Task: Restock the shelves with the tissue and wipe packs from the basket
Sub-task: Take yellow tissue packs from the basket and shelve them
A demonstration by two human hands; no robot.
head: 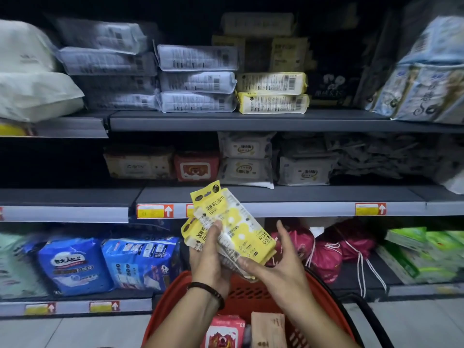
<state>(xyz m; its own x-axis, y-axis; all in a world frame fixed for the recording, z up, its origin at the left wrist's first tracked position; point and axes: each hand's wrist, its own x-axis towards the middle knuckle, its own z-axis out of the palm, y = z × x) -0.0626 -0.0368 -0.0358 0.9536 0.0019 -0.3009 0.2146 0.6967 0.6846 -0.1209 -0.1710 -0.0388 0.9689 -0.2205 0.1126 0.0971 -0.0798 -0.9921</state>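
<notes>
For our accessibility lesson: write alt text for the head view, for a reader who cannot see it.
A left hand grips yellow wipe packs, the right hand open beside them, above a red basket, before store shelves stacked with packs.

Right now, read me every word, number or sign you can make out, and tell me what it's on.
"手口" and "64": yellow wipe packs held in the left hand.
"ROO" and "0%": lower corner of the front yellow pack.
White up arrow: red-and-yellow shelf tags; their prices are unreadable.
Blue packs, white wipe packs, grey packs: print too blurred to read.
</notes>
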